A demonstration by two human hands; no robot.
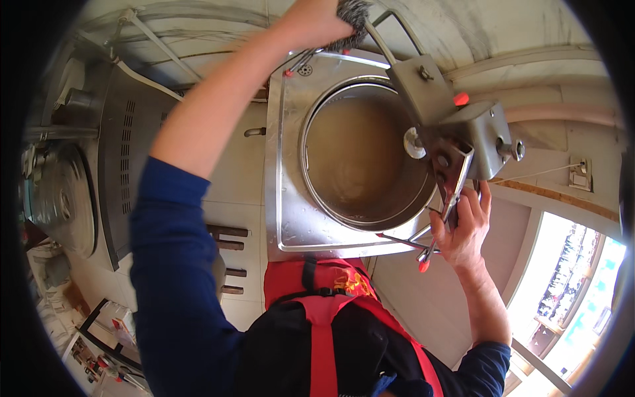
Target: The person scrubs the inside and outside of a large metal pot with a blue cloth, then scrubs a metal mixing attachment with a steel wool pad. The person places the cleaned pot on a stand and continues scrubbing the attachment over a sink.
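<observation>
At the top edge my left hand [317,22], partly cut off, is shut on a dark grey wire scouring pad [353,22]. The pad touches a bent metal bar handle [381,42] of a steel press-like machine [474,139]. Lower right, my right hand [464,233] grips the lower end of the machine's metal channel-shaped lever [454,173], thumb on one side and fingers on the other. Under the machine, a round steel pot [303,164] set in a steel counter [290,218] holds cloudy, brownish liquid [352,149]. The machine's head overhangs the pot's right side.
Red-tipped metal rods [407,243] stick out by the counter's front edge. A vented steel cabinet [124,164] and a large round lid [64,198] are on the left. The wall with a socket [580,173] lies right. A small pipe [255,132] projects left of the counter.
</observation>
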